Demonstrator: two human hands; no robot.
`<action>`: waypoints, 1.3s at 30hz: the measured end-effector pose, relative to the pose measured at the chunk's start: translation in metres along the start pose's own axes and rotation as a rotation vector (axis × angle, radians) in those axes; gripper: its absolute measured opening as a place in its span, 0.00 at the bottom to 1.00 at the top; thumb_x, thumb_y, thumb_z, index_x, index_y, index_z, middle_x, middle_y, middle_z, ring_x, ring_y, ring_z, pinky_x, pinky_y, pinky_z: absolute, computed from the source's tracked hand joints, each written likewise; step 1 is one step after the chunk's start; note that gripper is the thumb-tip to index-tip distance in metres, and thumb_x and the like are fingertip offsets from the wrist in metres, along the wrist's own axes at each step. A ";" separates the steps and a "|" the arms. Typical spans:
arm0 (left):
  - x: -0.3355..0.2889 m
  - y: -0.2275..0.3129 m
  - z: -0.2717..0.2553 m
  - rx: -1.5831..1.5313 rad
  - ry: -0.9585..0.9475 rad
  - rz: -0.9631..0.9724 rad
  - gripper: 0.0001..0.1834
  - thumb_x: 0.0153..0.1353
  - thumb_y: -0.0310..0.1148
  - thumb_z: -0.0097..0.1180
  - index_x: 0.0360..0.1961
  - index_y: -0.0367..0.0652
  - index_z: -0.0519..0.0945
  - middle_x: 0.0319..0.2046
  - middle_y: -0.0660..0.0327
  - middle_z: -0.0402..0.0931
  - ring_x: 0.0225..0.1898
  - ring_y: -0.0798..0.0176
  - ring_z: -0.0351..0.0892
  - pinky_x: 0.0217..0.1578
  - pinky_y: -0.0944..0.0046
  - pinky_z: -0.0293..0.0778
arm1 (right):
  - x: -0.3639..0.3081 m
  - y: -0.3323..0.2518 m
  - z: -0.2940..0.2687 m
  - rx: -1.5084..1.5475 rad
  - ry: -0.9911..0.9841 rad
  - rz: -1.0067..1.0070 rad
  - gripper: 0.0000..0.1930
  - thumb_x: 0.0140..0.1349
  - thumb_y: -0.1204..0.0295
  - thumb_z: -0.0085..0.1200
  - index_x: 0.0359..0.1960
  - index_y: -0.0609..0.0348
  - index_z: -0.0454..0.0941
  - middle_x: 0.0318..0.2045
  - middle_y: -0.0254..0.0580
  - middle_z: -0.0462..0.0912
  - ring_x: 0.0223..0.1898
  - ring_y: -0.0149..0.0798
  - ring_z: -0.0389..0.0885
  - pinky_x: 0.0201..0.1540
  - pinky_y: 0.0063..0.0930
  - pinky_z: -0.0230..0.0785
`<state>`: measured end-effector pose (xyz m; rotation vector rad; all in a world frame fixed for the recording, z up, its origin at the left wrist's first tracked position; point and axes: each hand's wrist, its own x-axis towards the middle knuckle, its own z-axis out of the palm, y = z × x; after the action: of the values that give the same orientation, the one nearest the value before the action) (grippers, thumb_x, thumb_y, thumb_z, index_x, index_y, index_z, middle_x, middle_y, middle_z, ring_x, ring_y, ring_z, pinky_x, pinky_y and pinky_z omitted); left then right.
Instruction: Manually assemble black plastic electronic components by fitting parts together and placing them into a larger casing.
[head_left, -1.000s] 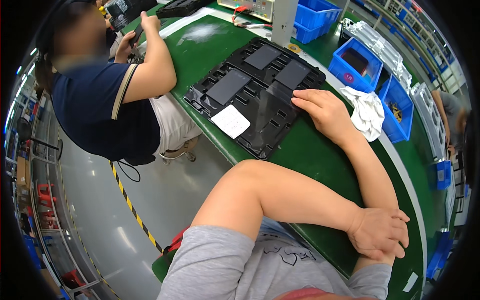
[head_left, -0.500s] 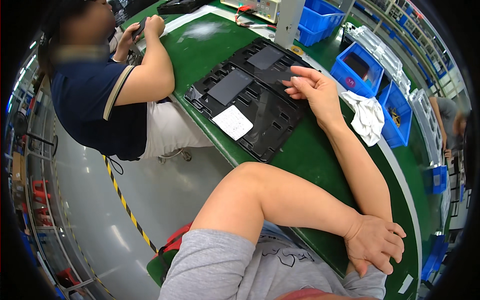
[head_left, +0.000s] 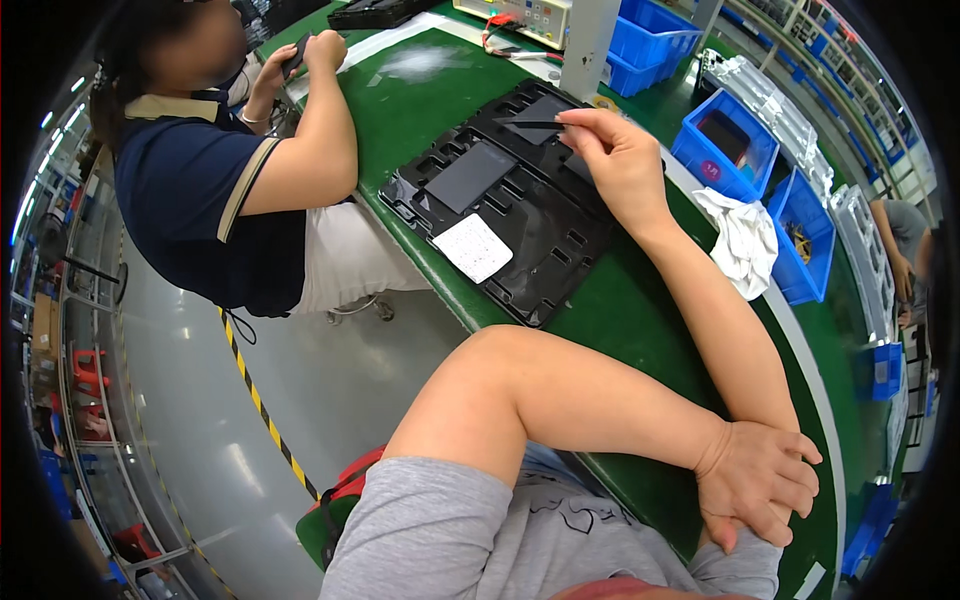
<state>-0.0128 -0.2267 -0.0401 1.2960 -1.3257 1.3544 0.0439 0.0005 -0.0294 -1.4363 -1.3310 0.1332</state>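
Observation:
My right hand is raised over the far right part of a black plastic tray. Thumb and fingers pinch a thin dark piece, seen nearly edge-on; its exact kind is not clear. Beneath it lies a flat dark phone-like panel in the tray. A second dark panel sits nearer the left side, and a white paper with handwriting rests on the near left corner. My left arm crosses my body, and my left hand lies with fingers spread on my right arm near the elbow.
A white cloth and blue bins line the right side of the green table. Behind the tray stand a post and an instrument with leads. A co-worker at left holds a dark device.
My right hand has lifted slightly up and left, and the thin dark piece now shows in its pinch. My left hand stays on my right arm. The whole view has shifted a little.

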 end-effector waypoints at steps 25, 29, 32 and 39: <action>-0.003 -0.010 -0.012 0.046 0.018 -0.058 0.29 0.59 0.63 0.33 0.35 0.51 0.75 0.25 0.58 0.71 0.28 0.52 0.71 0.44 0.45 0.62 | 0.004 0.023 0.015 -0.431 -0.138 -0.501 0.10 0.52 0.78 0.54 0.38 0.54 0.80 0.42 0.39 0.83 0.37 0.42 0.83 0.37 0.32 0.77; -0.005 -0.012 -0.007 0.071 0.025 -0.028 0.28 0.57 0.65 0.37 0.33 0.53 0.76 0.24 0.61 0.70 0.27 0.54 0.71 0.43 0.47 0.62 | -0.001 0.016 0.011 -0.533 -0.183 -0.506 0.12 0.50 0.78 0.55 0.37 0.53 0.81 0.45 0.38 0.82 0.39 0.40 0.82 0.41 0.32 0.75; -0.009 -0.015 -0.006 0.118 -0.006 -0.013 0.26 0.53 0.67 0.44 0.30 0.56 0.77 0.26 0.65 0.71 0.27 0.57 0.71 0.43 0.48 0.62 | -0.004 0.007 0.014 -0.513 -0.163 -0.552 0.12 0.50 0.78 0.55 0.37 0.54 0.81 0.46 0.38 0.81 0.42 0.41 0.80 0.46 0.34 0.71; -0.022 -0.016 0.018 0.000 -0.029 -0.065 0.25 0.54 0.65 0.45 0.32 0.55 0.77 0.28 0.65 0.73 0.30 0.57 0.73 0.40 0.54 0.66 | -0.030 -0.026 0.003 -0.400 -0.178 -0.581 0.13 0.46 0.82 0.56 0.35 0.56 0.79 0.44 0.37 0.80 0.43 0.41 0.79 0.45 0.35 0.69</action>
<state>0.0085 -0.2407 -0.0609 1.3519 -1.2921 1.2951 0.0151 -0.0269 -0.0276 -1.3153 -1.9502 -0.4177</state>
